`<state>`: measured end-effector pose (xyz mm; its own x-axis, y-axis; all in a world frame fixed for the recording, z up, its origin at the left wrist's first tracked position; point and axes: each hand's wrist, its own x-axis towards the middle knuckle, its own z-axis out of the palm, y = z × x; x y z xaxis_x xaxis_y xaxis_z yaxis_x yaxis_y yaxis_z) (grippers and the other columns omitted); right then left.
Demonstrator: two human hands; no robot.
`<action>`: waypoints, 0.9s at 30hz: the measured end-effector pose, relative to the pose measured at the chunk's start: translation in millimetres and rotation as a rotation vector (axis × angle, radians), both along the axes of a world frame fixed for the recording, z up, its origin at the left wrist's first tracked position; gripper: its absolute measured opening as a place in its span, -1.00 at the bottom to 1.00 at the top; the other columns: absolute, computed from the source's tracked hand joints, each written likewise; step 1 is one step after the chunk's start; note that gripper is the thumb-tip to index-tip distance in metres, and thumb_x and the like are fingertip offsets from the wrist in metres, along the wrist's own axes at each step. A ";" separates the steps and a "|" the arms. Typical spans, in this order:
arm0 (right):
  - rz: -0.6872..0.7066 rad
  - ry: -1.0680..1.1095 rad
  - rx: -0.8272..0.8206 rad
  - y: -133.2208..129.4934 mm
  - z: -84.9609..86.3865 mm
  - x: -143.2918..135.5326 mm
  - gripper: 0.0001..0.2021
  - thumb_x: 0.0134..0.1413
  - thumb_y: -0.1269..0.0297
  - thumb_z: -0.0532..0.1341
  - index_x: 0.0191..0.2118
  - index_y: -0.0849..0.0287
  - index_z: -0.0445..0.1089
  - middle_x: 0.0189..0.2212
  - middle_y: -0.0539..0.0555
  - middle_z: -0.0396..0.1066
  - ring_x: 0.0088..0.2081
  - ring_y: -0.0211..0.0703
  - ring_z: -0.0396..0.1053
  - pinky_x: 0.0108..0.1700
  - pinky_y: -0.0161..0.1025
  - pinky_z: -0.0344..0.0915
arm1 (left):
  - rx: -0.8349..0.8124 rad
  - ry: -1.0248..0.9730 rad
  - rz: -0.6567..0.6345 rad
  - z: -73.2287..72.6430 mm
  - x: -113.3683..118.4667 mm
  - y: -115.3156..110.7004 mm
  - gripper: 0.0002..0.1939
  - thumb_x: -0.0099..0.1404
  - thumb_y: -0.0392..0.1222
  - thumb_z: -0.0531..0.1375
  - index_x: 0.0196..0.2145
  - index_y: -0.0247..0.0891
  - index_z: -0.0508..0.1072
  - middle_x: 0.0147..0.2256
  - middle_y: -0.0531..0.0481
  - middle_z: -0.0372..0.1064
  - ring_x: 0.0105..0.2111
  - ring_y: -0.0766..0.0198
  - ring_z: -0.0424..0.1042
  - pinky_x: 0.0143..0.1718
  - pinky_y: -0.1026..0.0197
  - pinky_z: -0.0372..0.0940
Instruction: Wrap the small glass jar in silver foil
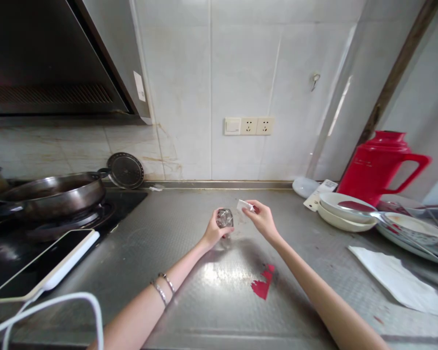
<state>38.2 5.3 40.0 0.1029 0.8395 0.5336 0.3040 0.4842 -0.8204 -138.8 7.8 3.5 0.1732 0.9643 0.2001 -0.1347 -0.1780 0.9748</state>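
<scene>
My left hand point(215, 228) is wrapped round a small clear glass-like object point(225, 218) above the middle of the metal counter point(190, 272). Just to its right, my right hand point(259, 216) pinches a small white piece point(244, 206) that looks like paper or tissue. The two hands are close together but apart. On the counter below my right hand lies a torn red scrap point(263, 283).
At the left are a steel pan point(58, 197) on the black stove, a phone point(42, 267) and a white cable point(58, 297). Stacked bowls point(345, 218), a red jug point(375, 165), plates point(416, 233) and a white napkin point(397, 279) are at the right.
</scene>
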 end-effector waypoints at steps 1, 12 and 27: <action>-0.007 -0.025 0.034 -1.7 -0.1 -1.1 -0.71 -0.06 0.14 0.21 -0.29 0.26 0.44 -0.38 0.14 0.48 -0.36 -0.12 0.39 -0.30 -0.23 0.30 | 0.011 0.018 -0.013 -0.4 0.3 -0.5 -0.22 -0.20 -0.33 0.38 0.01 -0.19 0.21 -0.19 -0.05 0.32 -0.42 0.32 0.35 -0.57 0.37 0.21; 0.028 -0.235 0.213 -19.4 -2.4 -15.9 -0.78 0.10 0.34 0.11 -0.17 0.14 0.46 -0.25 0.10 0.55 -0.22 -0.11 0.50 -0.20 -0.27 0.37 | 0.249 0.107 -0.102 1.7 2.7 -7.0 -0.27 -0.13 -0.35 0.37 0.02 -0.24 0.22 -0.15 -0.06 0.37 -0.21 0.20 0.38 -0.19 0.22 0.26; 0.023 -0.329 0.288 -24.0 -3.6 -19.8 -0.60 0.09 0.51 -0.01 -0.02 0.13 0.41 -0.19 0.09 0.53 -0.28 -0.20 0.50 -0.25 -0.34 0.39 | 0.400 0.254 -0.038 14.6 0.8 -9.0 -0.19 -0.16 -0.42 0.33 0.08 -0.24 0.18 -0.04 -0.13 0.31 -0.17 0.16 0.34 -0.13 0.16 0.25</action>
<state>18.4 -18.7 36.4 -0.1290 0.6517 0.7475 0.5133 0.6888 -0.5119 -138.0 -1.1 18.2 0.2985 0.8122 0.5013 0.0849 -0.5458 0.8336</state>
